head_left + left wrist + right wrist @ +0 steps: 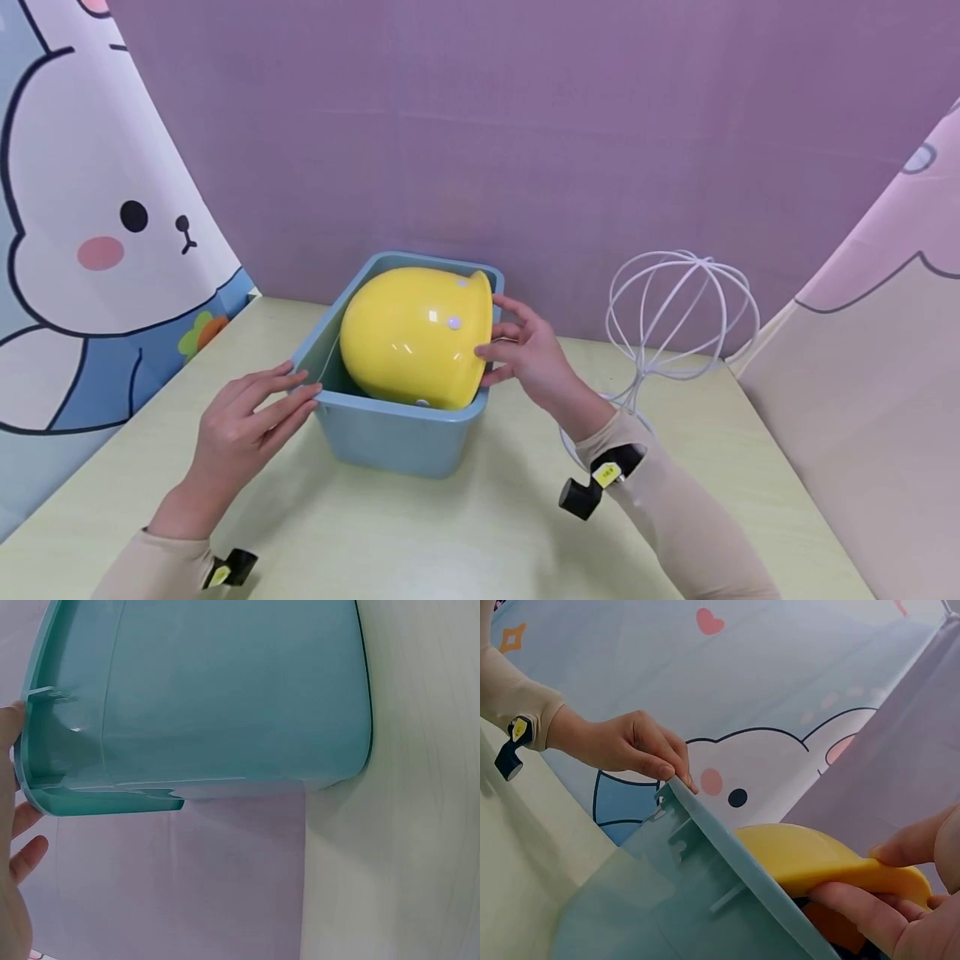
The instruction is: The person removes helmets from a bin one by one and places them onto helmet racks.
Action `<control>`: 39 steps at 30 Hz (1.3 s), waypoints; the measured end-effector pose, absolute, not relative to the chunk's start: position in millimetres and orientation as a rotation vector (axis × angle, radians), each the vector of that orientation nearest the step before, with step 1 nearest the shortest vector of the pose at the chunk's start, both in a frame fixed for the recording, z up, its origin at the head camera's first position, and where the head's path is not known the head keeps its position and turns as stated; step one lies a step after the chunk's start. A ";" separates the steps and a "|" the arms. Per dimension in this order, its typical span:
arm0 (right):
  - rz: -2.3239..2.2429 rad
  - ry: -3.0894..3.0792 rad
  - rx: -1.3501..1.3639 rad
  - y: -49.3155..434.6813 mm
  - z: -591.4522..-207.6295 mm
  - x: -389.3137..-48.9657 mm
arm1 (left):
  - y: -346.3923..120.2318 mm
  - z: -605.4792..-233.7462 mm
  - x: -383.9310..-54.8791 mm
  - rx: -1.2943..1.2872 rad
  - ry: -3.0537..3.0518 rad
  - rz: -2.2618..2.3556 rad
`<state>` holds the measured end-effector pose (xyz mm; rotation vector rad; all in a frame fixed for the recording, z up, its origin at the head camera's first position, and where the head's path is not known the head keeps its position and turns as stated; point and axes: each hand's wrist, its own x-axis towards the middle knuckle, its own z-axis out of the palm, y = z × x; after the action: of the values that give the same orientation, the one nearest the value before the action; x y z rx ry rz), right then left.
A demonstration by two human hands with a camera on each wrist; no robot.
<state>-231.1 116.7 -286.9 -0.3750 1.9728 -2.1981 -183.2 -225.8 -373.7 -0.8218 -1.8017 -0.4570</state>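
A yellow hard hat (408, 337) with small pale studs lies on its side in a blue plastic bin (390, 442), its open end facing right. My right hand (528, 354) holds the hat's rim, thumb on one side and fingers on the other; the right wrist view shows this pinch on the yellow brim (810, 859). At the bin's near left corner, my left hand (243, 425) grips the rim between thumb and fingers, also visible in the right wrist view. The left wrist view shows the bin's outer wall (225, 697) and only part of that hand.
To the right, behind my right forearm, stands a white wire rack (682, 317) with a balloon-shaped top. A purple cloth (525, 142) hangs behind the pale table (420, 533). Cartoon-printed cloth (97, 208) borders the left side, and another printed sheet the right.
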 end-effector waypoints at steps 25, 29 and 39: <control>-2.599 1.676 -0.419 128.1 -275.1 -213.3 | -227.1 -375.0 -182.0 -0.803 -1.832 -0.444; -2.654 1.648 -0.409 131.0 -273.4 -211.7 | -226.7 -375.2 -181.7 -0.795 -1.842 -0.454; -2.755 1.611 -0.422 141.9 -268.3 -206.9 | -226.4 -375.7 -179.7 -0.785 -1.855 -0.458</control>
<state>-206.9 141.9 -268.3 -0.4217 1.6114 -2.7547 -179.7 -226.4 -375.7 -0.7845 -1.8545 -0.4576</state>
